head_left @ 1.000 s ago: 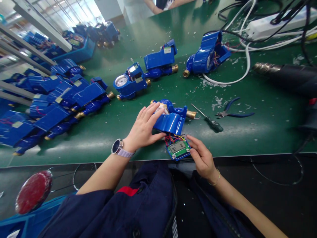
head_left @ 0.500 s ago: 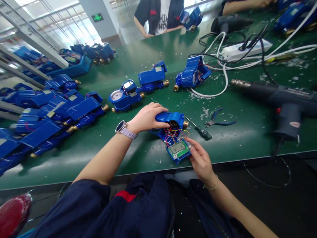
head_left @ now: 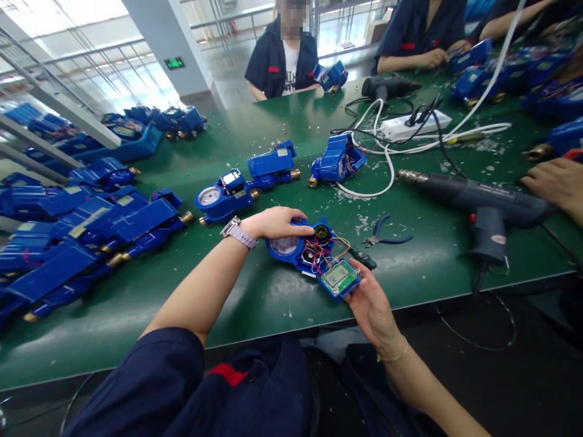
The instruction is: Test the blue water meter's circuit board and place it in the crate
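Note:
A blue water meter [head_left: 283, 247] lies on the green table in front of me with its housing open. My left hand [head_left: 279, 223] grips its far side, the thumb beside a round black well in the housing. Out of the housing run red, yellow and black wires [head_left: 337, 244] to a display board [head_left: 340, 276], a green circuit board with a lit LCD in a blue frame. By its right edge my right hand [head_left: 372, 303] pinches that board, thumb on top and fingers beneath. Just beyond it is a dark-handled screwdriver [head_left: 367, 258], partly hidden.
Blue-handled pliers [head_left: 388, 238] and a heat gun [head_left: 483, 203] lie to the right, near a white power strip [head_left: 415, 126] and cables. More water meters stand ahead [head_left: 228, 193] and pile up at left [head_left: 95, 233]. A co-worker's hand [head_left: 553, 185] is at the right edge.
The water meter has turned in my left hand, so its round dial and open compartment now face up more. My right hand has shifted the display board slightly. The head view has moved too.

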A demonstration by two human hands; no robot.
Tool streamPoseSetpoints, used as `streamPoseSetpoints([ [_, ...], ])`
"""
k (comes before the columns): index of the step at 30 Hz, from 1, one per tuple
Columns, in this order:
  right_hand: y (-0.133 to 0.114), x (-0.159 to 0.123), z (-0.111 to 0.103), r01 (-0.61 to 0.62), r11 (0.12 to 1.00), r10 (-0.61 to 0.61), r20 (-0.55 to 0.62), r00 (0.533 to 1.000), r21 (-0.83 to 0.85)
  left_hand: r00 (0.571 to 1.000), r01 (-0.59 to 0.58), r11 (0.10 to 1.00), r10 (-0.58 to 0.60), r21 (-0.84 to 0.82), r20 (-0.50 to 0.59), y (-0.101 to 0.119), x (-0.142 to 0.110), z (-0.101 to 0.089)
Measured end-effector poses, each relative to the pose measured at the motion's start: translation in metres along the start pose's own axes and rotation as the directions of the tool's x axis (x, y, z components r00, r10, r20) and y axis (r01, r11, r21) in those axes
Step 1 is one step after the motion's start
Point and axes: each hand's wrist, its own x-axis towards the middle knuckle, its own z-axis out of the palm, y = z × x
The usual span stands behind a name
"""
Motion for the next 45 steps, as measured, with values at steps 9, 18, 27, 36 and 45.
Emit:
streamPoseSetpoints([
  [9, -0.034, 0.016, 0.011, 0.091, 0.921, -0.062, 0.087, 0.994, -0.378, 0.988, 0.140, 0.938, -0.154, -0.317, -0.019, -0.019, -0.017, 0.001],
  [18, -0.100, 0.097, 0.058, 0.286, 0.809, -0.022, 0.460, 0.888, -0.514, 0.956, 0.046, 0.490, -0.273, -0.870, -0.104, -0.045, -0.046, 0.034],
  [27, -0.085, 0.173, 0.092, 0.145, 0.895, 0.229, 0.714, 0.662, -0.422, 0.937, -0.141, 0.070, -0.311, -0.987, -0.156, -0.049, -0.052, 0.061],
  [36, -0.089, 0.186, 0.076, 0.041, 0.909, 0.319, 0.756, 0.572, -0.415, 0.939, -0.197, -0.076, -0.302, -0.977, -0.166, -0.051, -0.054, 0.071],
  [45, -0.092, 0.179, 0.091, 0.063, 0.911, 0.322, 0.799, 0.508, -0.408, 0.946, -0.247, -0.163, -0.253, -0.955, -0.202, -0.049, -0.056, 0.072],
])
